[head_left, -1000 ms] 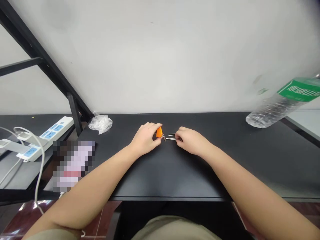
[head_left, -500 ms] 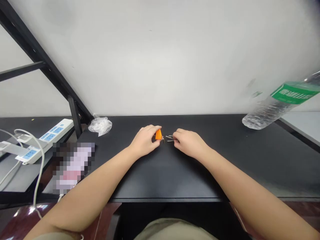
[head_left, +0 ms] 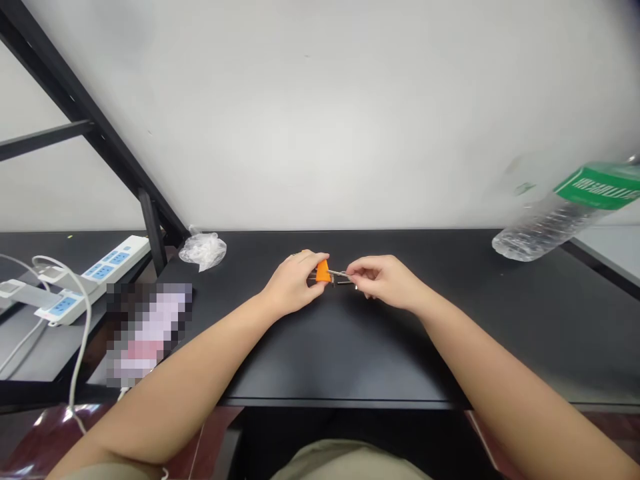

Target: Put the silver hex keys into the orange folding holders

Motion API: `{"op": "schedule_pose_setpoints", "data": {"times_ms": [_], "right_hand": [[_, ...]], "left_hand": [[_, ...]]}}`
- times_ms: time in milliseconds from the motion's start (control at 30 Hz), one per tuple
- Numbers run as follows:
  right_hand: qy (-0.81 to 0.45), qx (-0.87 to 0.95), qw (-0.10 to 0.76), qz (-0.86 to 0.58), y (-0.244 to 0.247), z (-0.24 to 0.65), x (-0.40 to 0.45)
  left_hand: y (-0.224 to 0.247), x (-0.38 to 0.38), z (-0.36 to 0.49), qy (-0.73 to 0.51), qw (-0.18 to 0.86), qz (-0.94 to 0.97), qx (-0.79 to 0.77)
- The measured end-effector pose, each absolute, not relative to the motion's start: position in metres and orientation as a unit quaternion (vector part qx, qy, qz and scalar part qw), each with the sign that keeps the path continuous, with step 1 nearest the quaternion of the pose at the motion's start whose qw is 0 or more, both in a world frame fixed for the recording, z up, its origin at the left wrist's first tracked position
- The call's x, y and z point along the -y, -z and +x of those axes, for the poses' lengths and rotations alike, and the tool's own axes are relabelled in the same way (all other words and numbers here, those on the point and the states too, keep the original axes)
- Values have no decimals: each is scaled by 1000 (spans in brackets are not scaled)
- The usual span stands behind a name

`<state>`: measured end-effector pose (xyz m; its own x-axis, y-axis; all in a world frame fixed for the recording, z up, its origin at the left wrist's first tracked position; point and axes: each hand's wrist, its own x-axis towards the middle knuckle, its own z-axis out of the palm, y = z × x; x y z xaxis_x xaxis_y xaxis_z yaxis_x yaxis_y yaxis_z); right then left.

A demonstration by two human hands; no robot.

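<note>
My left hand [head_left: 296, 283] is closed on an orange hex key holder [head_left: 323, 271], gripping it between thumb and fingers just above the black table. Thin metal pieces poke out of the holder on its left side, partly covered by my fingers. To the right, my right hand [head_left: 384, 280] pinches a thin silver hex key [head_left: 339, 273], whose far end meets the holder's right side. Whether that end sits inside a hole is too small to tell. Another short metal rod [head_left: 345, 283] shows just below, between the two hands.
A crumpled clear plastic bag [head_left: 203, 251] lies at the table's back left. On the right leans a plastic bottle with a green label [head_left: 595, 187]. A white power strip [head_left: 100, 277] with cables and a blurred-out phone [head_left: 150, 333] are at the left. A pale wall [head_left: 320, 133] rises behind.
The hex key in my right hand has come up against the orange holder. My right fingers have shifted into a pinch, and the holder has turned slightly and moved right.
</note>
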<state>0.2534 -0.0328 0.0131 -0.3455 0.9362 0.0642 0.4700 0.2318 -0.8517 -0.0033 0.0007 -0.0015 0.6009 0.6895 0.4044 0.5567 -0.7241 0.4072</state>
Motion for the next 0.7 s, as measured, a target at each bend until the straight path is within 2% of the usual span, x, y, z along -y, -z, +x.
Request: {"op": "schedule_pose_setpoints", "data": {"times_ms": [133,300,533,700], "right_hand": [[-456,668,308,-500,-15,256,32],[-486,646,316,-497,-16,254,31],[-531,581,390,-478,-18,252,30],[-559,560,396,-466,-18,253,30]], "left_hand": [[1,0,-4,-286,124,881,-355],[2,1,-4,-294,130,880,-349],[4,0,-4,-302,122,881,-343],[5,-1,-5,-301,117,883,-342]]}}
